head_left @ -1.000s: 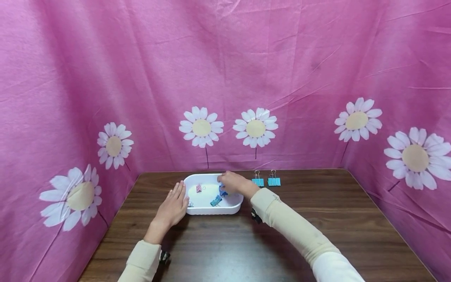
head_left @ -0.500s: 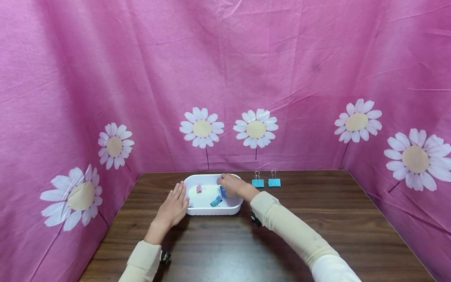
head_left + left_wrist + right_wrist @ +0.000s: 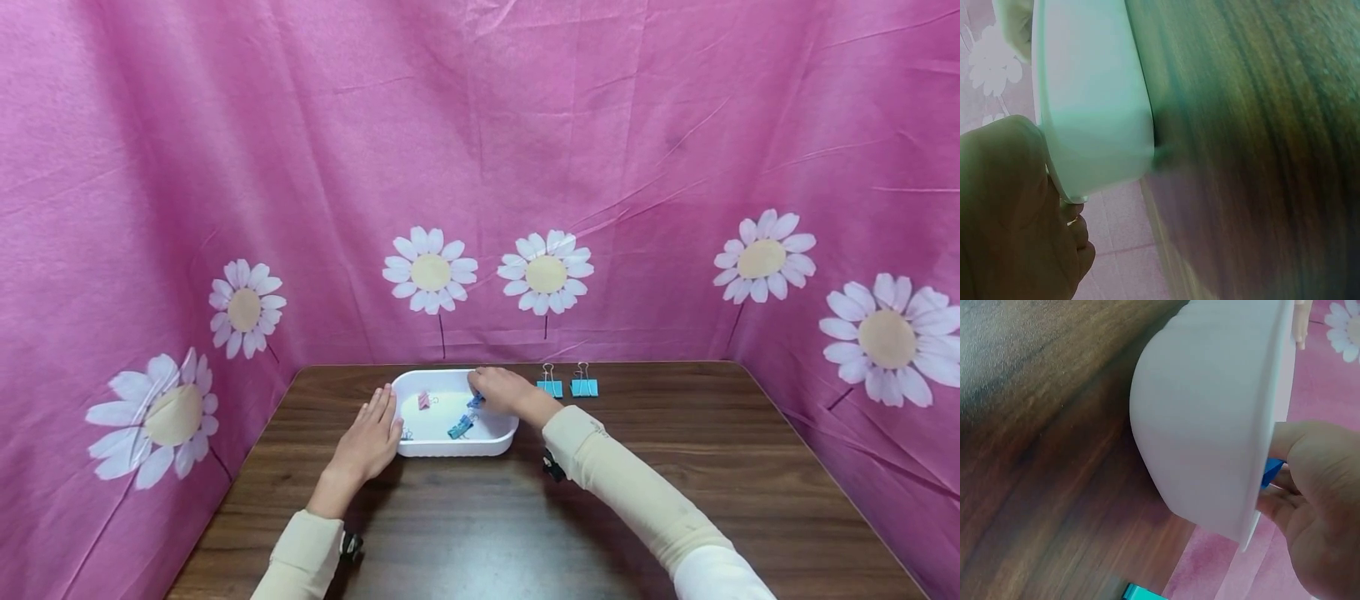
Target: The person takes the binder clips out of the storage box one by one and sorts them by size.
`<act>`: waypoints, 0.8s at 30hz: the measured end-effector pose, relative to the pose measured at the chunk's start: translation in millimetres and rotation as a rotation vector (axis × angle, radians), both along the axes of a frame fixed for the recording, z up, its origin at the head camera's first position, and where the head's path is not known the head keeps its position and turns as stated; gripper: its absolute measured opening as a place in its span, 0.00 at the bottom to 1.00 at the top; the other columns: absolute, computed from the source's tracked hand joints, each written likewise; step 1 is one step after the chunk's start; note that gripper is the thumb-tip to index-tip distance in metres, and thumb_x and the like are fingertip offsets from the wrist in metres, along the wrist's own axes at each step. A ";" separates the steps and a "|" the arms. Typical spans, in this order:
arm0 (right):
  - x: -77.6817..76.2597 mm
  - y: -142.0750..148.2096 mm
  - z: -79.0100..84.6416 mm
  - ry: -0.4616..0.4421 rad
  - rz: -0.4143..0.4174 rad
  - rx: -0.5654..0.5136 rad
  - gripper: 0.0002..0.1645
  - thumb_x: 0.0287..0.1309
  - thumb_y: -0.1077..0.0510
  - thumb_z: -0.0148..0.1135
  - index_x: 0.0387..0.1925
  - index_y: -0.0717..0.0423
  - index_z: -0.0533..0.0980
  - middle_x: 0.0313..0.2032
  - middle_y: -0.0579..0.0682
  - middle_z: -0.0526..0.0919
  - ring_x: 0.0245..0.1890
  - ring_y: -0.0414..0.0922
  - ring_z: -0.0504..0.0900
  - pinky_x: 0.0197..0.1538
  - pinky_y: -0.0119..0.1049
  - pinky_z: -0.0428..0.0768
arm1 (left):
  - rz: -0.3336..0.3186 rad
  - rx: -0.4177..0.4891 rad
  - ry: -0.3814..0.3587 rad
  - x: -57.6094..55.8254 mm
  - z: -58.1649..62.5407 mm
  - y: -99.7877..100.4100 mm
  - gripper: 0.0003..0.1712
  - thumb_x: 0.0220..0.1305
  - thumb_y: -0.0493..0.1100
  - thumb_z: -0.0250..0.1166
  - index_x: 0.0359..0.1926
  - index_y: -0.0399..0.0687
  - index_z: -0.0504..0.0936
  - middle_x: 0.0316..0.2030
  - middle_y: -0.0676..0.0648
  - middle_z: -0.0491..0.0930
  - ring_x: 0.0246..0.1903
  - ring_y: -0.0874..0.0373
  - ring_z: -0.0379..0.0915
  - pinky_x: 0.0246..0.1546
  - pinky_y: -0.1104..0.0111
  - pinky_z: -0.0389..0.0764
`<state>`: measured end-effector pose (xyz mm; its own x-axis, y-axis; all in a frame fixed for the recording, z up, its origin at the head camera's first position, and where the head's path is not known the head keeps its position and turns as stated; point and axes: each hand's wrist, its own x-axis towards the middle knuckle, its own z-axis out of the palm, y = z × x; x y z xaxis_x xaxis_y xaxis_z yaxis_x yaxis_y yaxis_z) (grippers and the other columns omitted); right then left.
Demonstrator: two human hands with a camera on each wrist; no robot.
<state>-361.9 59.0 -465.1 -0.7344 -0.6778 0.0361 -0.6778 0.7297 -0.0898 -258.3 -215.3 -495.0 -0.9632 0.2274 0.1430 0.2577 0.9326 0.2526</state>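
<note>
A white oval tray (image 3: 454, 448) stands toward the back of the table. My left hand (image 3: 367, 442) rests along its left end, fingers stretched out over the rim. My right hand (image 3: 506, 392) reaches over the right end into the tray. Between its thumb and fingers shows a blue binder clip (image 3: 1272, 471), which they pinch; the fingertips are partly hidden behind the tray wall. Near it in the tray lies a teal-blue binder clip (image 3: 461, 427), and further left a pink binder clip (image 3: 423, 401). Another small clip (image 3: 407, 434) is half hidden beside my left hand.
Two turquoise binder clips, a left one (image 3: 550, 389) and a right one (image 3: 584, 387), stand on the wooden table (image 3: 660, 433) right of the tray, handles up. A pink curtain (image 3: 480, 150) with daisies hangs close behind the table and along both sides.
My right hand has shifted slightly right inside the tray, and the blue clip has turned and moved a little with it. The left hand has stayed on the tray's end.
</note>
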 end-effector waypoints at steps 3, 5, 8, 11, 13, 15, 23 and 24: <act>-0.8 2.7 2.6 0.019 -0.005 -0.028 0.12 0.63 0.59 0.75 0.36 0.50 0.76 0.32 0.44 0.80 0.35 0.43 0.77 0.42 0.40 0.84 | 0.002 -0.003 -0.004 0.3 0.3 0.2 0.34 0.84 0.44 0.47 0.80 0.26 0.57 0.83 0.31 0.53 0.83 0.35 0.48 0.84 0.43 0.55; -1.5 4.3 4.8 0.021 -0.003 -0.052 0.13 0.61 0.59 0.76 0.35 0.50 0.76 0.30 0.44 0.79 0.34 0.43 0.76 0.48 0.42 0.85 | 0.002 -0.004 -0.006 0.6 0.6 0.2 0.34 0.84 0.44 0.46 0.80 0.26 0.57 0.83 0.31 0.53 0.83 0.35 0.48 0.84 0.43 0.55; -2.6 6.4 7.3 0.009 0.005 -0.084 0.15 0.60 0.59 0.76 0.33 0.49 0.74 0.30 0.43 0.77 0.35 0.42 0.74 0.48 0.41 0.84 | 0.002 -0.002 -0.002 0.3 1.2 0.2 0.34 0.84 0.44 0.46 0.80 0.25 0.57 0.83 0.30 0.53 0.83 0.34 0.48 0.84 0.42 0.55; -3.5 7.8 9.2 -0.020 0.011 -0.118 0.15 0.60 0.59 0.75 0.34 0.49 0.72 0.31 0.43 0.77 0.35 0.42 0.73 0.42 0.38 0.80 | 0.001 -0.001 0.000 0.0 1.6 0.2 0.34 0.84 0.44 0.47 0.80 0.25 0.57 0.83 0.30 0.53 0.83 0.34 0.48 0.84 0.42 0.55; -3.3 8.9 10.2 -0.044 0.009 -0.142 0.15 0.62 0.59 0.74 0.38 0.50 0.72 0.34 0.45 0.78 0.36 0.43 0.75 0.41 0.37 0.80 | 0.000 0.000 0.002 -0.1 2.0 0.1 0.34 0.84 0.44 0.47 0.80 0.25 0.58 0.83 0.30 0.53 0.83 0.34 0.48 0.84 0.42 0.55; -2.3 10.2 11.4 -0.058 0.006 -0.154 0.15 0.63 0.58 0.74 0.44 0.51 0.74 0.38 0.47 0.80 0.39 0.43 0.77 0.43 0.38 0.82 | -0.001 0.000 0.001 -0.2 2.2 0.0 0.34 0.84 0.44 0.47 0.80 0.25 0.58 0.83 0.30 0.53 0.83 0.34 0.48 0.84 0.42 0.55; 2.2 18.9 13.0 -0.044 -0.001 -0.132 0.29 0.65 0.59 0.73 0.67 0.56 0.81 0.46 0.52 0.77 0.38 0.44 0.78 0.44 0.38 0.86 | -0.001 -0.003 -0.003 0.0 2.1 0.2 0.34 0.84 0.44 0.46 0.80 0.25 0.58 0.83 0.31 0.53 0.83 0.34 0.48 0.84 0.42 0.55; 2.2 19.9 13.2 -0.058 -0.014 -0.139 0.28 0.64 0.59 0.73 0.66 0.57 0.81 0.45 0.51 0.76 0.38 0.44 0.78 0.44 0.37 0.86 | -0.001 -0.004 -0.004 0.0 1.9 0.2 0.34 0.84 0.44 0.46 0.80 0.25 0.58 0.83 0.31 0.53 0.83 0.34 0.47 0.84 0.42 0.55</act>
<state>-359.7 78.9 -451.9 -0.7471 -0.6590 0.0867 -0.6587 0.7166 -0.2294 -258.3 -215.1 -493.1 -0.9635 0.2290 0.1384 0.2578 0.9333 0.2499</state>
